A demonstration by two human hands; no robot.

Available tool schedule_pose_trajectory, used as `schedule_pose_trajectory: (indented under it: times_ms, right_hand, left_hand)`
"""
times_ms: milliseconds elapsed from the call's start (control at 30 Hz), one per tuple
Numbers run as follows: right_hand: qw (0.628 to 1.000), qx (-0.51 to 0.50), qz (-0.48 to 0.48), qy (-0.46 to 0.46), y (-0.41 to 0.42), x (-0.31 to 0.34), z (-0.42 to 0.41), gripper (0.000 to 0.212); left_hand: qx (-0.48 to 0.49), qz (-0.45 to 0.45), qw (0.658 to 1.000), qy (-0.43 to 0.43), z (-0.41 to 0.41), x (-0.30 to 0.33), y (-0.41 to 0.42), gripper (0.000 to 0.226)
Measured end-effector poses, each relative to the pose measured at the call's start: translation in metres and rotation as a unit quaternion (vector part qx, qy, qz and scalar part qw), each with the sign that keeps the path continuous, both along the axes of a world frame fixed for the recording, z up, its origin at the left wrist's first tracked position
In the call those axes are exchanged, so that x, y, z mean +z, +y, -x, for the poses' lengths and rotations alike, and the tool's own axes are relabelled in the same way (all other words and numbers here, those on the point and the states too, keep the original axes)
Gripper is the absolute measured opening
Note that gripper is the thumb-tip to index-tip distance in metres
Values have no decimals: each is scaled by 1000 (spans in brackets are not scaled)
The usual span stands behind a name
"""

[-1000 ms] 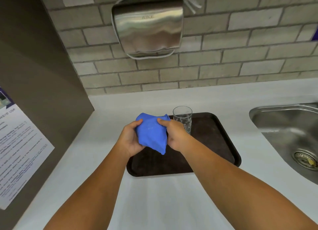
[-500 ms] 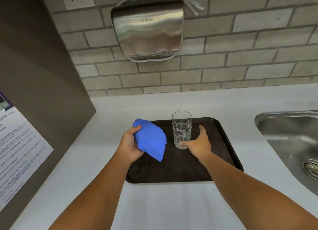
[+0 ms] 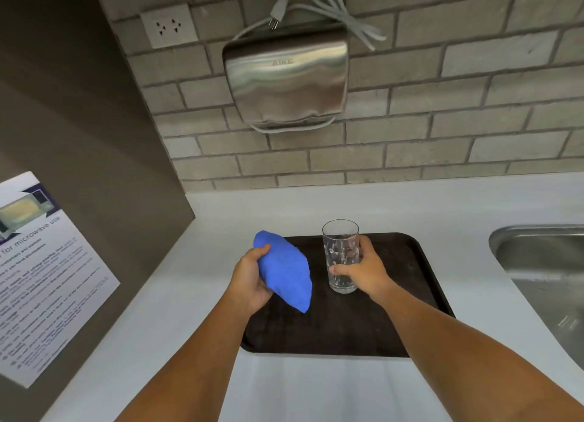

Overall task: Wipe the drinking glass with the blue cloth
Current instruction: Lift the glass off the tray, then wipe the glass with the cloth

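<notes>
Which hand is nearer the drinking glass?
Right. The right hand is wrapped around the drinking glass; the left hand holds the blue cloth off to its left.

Glass (image 3: 340, 257) on tray (image 3: 347, 326), cloth (image 3: 286, 274) left of it, sink (image 3: 543, 282) far right.

A blue cloth (image 3: 286, 273), a clear glass (image 3: 340, 254), a dark brown tray (image 3: 341, 326), a white counter (image 3: 316, 390).
</notes>
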State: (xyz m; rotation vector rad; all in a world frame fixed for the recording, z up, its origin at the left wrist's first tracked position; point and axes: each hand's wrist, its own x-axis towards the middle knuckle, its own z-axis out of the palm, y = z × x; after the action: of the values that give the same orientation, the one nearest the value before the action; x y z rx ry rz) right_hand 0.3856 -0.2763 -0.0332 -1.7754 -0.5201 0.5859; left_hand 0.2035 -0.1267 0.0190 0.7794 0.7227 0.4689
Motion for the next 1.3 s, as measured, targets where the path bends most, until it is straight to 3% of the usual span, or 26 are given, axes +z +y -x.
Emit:
schedule_pose_trajectory:
  times_ms: [300,433,567,667,833,967,1067,1300]
  right_hand:
    - [994,20,-81,65,1,13,9,70]
    - [967,27,-194,162,5,49,20,54]
    - [943,53,-247,216,11,83,37,37]
    - [951,62,-233,194,19,104,53,42]
    - [949,59,-235,200,27,120,75,48]
    - [946,65,-249,197,25,128,86,67]
    - [948,49,-252,189,25,131,94,67]
    - [945,18,-274,176,25,137,106,58]
  left_hand:
    - [-5,-45,998,-39,11,11,-2,49]
    - [9,-94,993,-67,18,35,5,48]
    - [35,-146,984,-95,19,66,10,39]
    - [34,-157,977,-138,15,90,2,25]
    - [27,-165,968,-186,8,120,-17,52]
    - [38,-151,972,-179,11,125,-25,59]
    - [44,-141,977,-156,10,126,-33,63]
    - [90,-332,936,-73,6,129,-49,10]
